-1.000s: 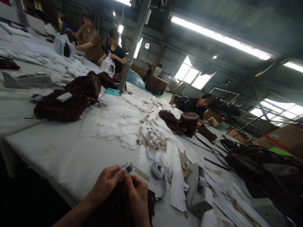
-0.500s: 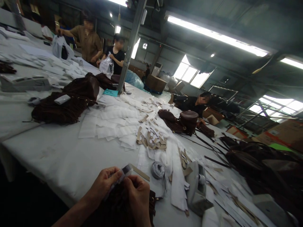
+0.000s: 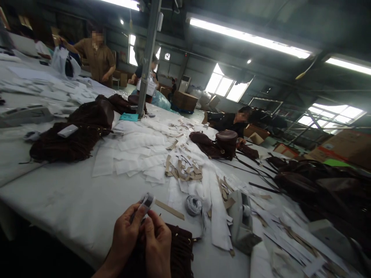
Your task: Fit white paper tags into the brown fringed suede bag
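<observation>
Head view: at the near edge of the white-covered desk [image 3: 72, 200], the left hand [image 3: 126, 231] and right hand [image 3: 158, 243] are meeting above a dark brown fringed bag [image 3: 179, 251]. Both hands are pinching a small clear packet with a dark end [image 3: 145, 202], left thumb and fingers closing on its lower part, right fingertips touching just below it; what is inside is too small to tell. Just beyond the packet, a tan card strip [image 3: 169, 209] is lying flat, with a grey roll of tape [image 3: 193, 204] near it and a grey tagging tool [image 3: 242, 227] to the right. Farther on, white paper sheets [image 3: 136, 154] and a heap of tan card tags [image 3: 184, 172] are spreading across the middle. Another dark brown fringed bag [image 3: 72, 135] is resting at left, a round brown bag [image 3: 226, 143] farther right. Beyond, a person in a brown shirt [image 3: 98, 58] is standing.
</observation>
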Demonstrator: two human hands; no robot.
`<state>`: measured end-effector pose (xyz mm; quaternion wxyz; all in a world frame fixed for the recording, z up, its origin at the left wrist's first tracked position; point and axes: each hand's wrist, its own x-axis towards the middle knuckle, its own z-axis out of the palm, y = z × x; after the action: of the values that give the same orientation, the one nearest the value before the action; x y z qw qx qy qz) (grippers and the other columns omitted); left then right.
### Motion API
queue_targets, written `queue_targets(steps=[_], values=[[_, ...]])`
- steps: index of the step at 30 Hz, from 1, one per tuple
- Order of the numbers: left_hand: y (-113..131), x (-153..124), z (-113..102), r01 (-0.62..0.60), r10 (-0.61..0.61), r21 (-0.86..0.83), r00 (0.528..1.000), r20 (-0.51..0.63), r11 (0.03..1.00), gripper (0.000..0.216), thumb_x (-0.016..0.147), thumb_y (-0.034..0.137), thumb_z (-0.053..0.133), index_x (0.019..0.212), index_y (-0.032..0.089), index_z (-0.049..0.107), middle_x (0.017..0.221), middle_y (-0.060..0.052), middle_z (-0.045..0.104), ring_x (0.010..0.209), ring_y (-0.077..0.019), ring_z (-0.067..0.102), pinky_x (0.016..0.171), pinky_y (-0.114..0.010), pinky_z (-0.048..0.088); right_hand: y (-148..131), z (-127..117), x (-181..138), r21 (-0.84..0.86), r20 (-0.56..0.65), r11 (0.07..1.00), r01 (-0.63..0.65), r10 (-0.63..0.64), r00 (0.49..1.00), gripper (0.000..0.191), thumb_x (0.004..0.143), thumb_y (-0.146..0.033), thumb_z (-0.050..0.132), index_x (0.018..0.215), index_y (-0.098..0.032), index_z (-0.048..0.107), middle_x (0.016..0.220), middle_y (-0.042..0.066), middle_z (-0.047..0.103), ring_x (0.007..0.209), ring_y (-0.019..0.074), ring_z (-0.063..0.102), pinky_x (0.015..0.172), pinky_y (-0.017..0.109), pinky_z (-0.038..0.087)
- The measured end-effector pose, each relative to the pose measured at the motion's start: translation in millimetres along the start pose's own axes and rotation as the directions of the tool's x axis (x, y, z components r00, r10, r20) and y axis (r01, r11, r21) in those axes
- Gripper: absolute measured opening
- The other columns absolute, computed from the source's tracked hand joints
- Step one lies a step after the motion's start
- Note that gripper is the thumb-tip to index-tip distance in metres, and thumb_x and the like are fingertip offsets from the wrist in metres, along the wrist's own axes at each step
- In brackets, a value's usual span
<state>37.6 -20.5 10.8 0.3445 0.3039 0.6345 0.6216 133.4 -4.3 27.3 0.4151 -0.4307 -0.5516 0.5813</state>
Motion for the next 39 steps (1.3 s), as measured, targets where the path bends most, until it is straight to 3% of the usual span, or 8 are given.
queue_targets(steps=[9, 16, 21, 26, 29, 33, 36, 39], values=[[-10.1, -11.8, 2.1, -0.100, 0.095, 0.136, 0.995, 0.042, 0.986, 0.034, 0.084, 0.051, 0.052, 0.095, 0.020, 0.064, 0.094, -0.007, 0.072, 0.088, -0.0256, 0.065, 0.078, -0.029, 0.050, 10.3, 0.6, 0.3, 0.095, -0.070, 0.991, 0.098, -0.092, 0.993, 0.035, 0.085, -0.045, 0.060, 0.099, -0.014, 0.070, 0.093, 0.010, 0.073, 0.087, 0.0246, 0.067, 0.079, 0.032, 0.054], [-14.3, -17.3, -1.0, -0.087, 0.080, 0.136, 0.995, 0.057, 0.987, 0.031, 0.087, 0.051, 0.050, 0.092, 0.022, 0.058, 0.083, -0.003, 0.070, 0.069, -0.0212, 0.063, 0.063, -0.027, 0.050, 10.3, 5.0, -8.2, -0.104, -0.164, 0.978, 0.183, -0.198, 0.966, 0.027, 0.086, -0.038, 0.058, 0.092, -0.017, 0.074, 0.084, 0.009, 0.075, 0.075, 0.0241, 0.070, 0.069, 0.027, 0.054], [-10.9, -6.9, -5.7, -0.055, 0.049, 0.047, 0.991, 0.123, 0.997, 0.039, 0.083, 0.054, 0.055, 0.101, 0.019, 0.059, 0.096, -0.006, 0.071, 0.091, -0.0242, 0.065, 0.078, -0.028, 0.053, 2.1, 0.8, -3.5, -0.125, -0.110, 0.974, 0.190, -0.204, 0.973, 0.029, 0.087, -0.040, 0.057, 0.085, -0.016, 0.073, 0.074, 0.007, 0.073, 0.067, 0.0221, 0.067, 0.063, 0.026, 0.052], [-11.4, 1.2, -12.1, 0.021, -0.022, 0.005, 0.974, 0.224, 1.000, 0.050, 0.080, 0.055, 0.059, 0.109, 0.015, 0.063, 0.103, -0.010, 0.070, 0.102, -0.0281, 0.062, 0.089, -0.032, 0.051, -5.2, -2.9, -6.9, -0.018, 0.078, 0.990, 0.143, -0.141, 0.987, 0.033, 0.090, -0.042, 0.052, 0.107, -0.018, 0.068, 0.069, 0.003, 0.067, 0.059, 0.0177, 0.060, 0.056, 0.024, 0.049], [-10.6, -1.7, -15.5, 0.054, -0.036, -0.049, 0.945, 0.325, 0.997, 0.054, 0.082, 0.052, 0.058, 0.126, 0.019, 0.056, 0.107, -0.008, 0.070, 0.105, -0.0286, 0.062, 0.089, -0.035, 0.053, -7.3, -4.4, -10.3, -0.031, 0.111, 0.990, 0.134, -0.130, 0.985, 0.032, 0.091, -0.042, 0.050, 0.104, -0.017, 0.066, 0.074, 0.004, 0.066, 0.066, 0.0180, 0.061, 0.060, 0.024, 0.049], [-8.1, -4.1, -17.6, 0.103, -0.051, -0.107, 0.910, 0.410, 0.989, 0.064, 0.082, 0.050, 0.059, 0.139, 0.024, 0.044, 0.109, -0.006, 0.070, 0.101, -0.0277, 0.064, 0.082, -0.033, 0.056, -10.2, -11.2, -8.3, -0.243, 0.194, 0.956, 0.165, -0.118, 0.974, 0.031, 0.092, -0.041, 0.047, 0.091, -0.016, 0.064, 0.070, 0.004, 0.064, 0.059, 0.0162, 0.058, 0.052, 0.022, 0.042], [-7.9, -1.1, -17.7, 0.123, -0.066, -0.124, 0.920, 0.386, 0.985, 0.066, 0.082, 0.049, 0.059, 0.139, 0.020, 0.043, 0.109, -0.006, 0.070, 0.100, -0.0243, 0.064, 0.086, -0.028, 0.053, -12.3, -14.2, -5.3, -0.556, 0.198, 0.803, 0.217, -0.125, 0.972, 0.031, 0.091, -0.042, 0.049, 0.089, -0.015, 0.065, 0.065, 0.006, 0.065, 0.056, 0.0206, 0.060, 0.053, 0.026, 0.040], [-6.5, 2.2, -17.1, 0.166, -0.103, -0.136, 0.919, 0.381, 0.977, 0.069, 0.083, 0.048, 0.059, 0.141, 0.017, 0.039, 0.093, -0.004, 0.073, 0.082, -0.0205, 0.067, 0.078, -0.027, 0.055, -11.5, -9.8, -6.1, -0.712, 0.201, 0.662, 0.233, -0.125, 0.972, 0.040, 0.091, -0.042, 0.046, 0.103, -0.009, 0.065, 0.072, 0.015, 0.069, 0.066, 0.0313, 0.066, 0.057, 0.034, 0.046]])
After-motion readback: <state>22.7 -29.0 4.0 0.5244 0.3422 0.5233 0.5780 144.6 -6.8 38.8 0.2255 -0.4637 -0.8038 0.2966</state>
